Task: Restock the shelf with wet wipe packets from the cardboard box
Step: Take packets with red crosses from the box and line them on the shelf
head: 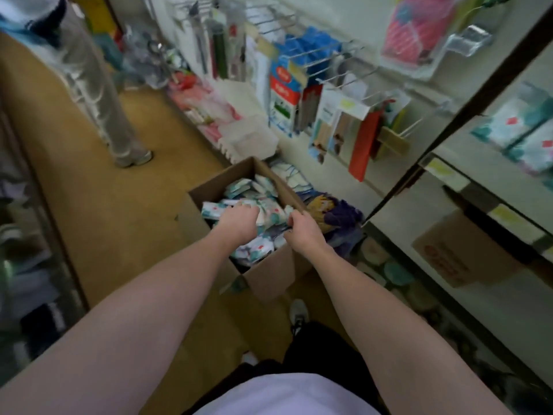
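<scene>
The one camera sat on my head and looked forward and steeply down, so my own chest filled the bottom middle of the frame and both my forearms ran up from the lower corners toward the centre. It was a wide, bending view, close to my arms and farther from the cardboard box (263,274) at the frame's centre. The floor (98,211) filled the left side, the shelf (466,187) slanted down the right side, and hanging racks (326,70) crossed the top. Everything was somewhat blurred. There was no second view.
</scene>
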Available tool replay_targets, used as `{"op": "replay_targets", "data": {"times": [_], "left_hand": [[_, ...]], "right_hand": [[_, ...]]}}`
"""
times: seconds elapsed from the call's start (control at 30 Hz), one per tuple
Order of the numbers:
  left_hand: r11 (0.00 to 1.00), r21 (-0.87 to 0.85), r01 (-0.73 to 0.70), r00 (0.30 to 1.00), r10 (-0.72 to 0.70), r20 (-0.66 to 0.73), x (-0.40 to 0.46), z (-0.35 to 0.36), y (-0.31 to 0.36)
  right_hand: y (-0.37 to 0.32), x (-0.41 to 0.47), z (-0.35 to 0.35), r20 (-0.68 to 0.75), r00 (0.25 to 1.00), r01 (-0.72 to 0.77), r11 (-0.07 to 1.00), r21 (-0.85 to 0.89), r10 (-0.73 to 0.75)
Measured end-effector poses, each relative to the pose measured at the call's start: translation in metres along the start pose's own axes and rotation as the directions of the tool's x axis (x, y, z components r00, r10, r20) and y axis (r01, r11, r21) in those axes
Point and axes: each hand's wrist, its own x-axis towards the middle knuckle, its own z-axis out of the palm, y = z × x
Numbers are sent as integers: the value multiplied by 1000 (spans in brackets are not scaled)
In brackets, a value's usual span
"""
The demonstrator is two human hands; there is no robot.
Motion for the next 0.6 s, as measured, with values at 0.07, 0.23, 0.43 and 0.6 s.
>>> {"op": "replay_targets", "data": {"times": [0.07,0.23,0.43,0.6], "left_hand": [[999,-23,48,998,-48,34,-1,11,-12],[987,-58,148,986,-142,88,16,33,-32],[964,-131,233,957,-203,207,65,50,-38],[956,-135,261,938,-218,270,118,57,-33]], "right_hand": [[-4,13,14,47,999,12,1000,-19,-11],[-3,56,38,183,983,42,996,-76,-27],[6,119,54,241,970,67,994,-90,-43],[23,173,57,262,965,-3,999,-43,14]]}}
